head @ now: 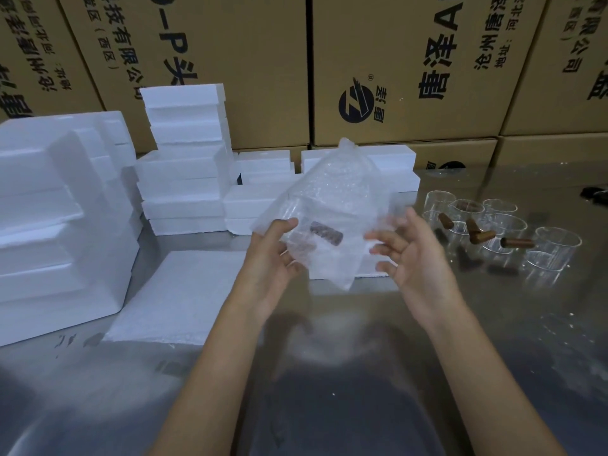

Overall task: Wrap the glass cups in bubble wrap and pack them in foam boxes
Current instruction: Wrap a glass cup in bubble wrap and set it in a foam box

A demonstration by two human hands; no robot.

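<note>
The left hand point(276, 255) grips the bubble wrap point(329, 205) w/ a brown-handled glass cup point(316, 233) inside, held mid-air above the steel table point(329, 390); the right hand point(414, 255) is spread, fingertips at the wrap's 3 o'clock edge. Bare cups point(493, 232) sit at 3 o'clock, foam boxes point(184, 179) at 9–10. Risk, prob.: the loose wrap is held by one hand only, so the cup could slide out the open bottom and break.

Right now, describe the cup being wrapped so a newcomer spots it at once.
Start at the shiny table, in front of the white foam boxes. The cup is held up inside bubble wrap, gripped by the left hand. Unlike the bare cups standing on the right, it is covered.
</note>
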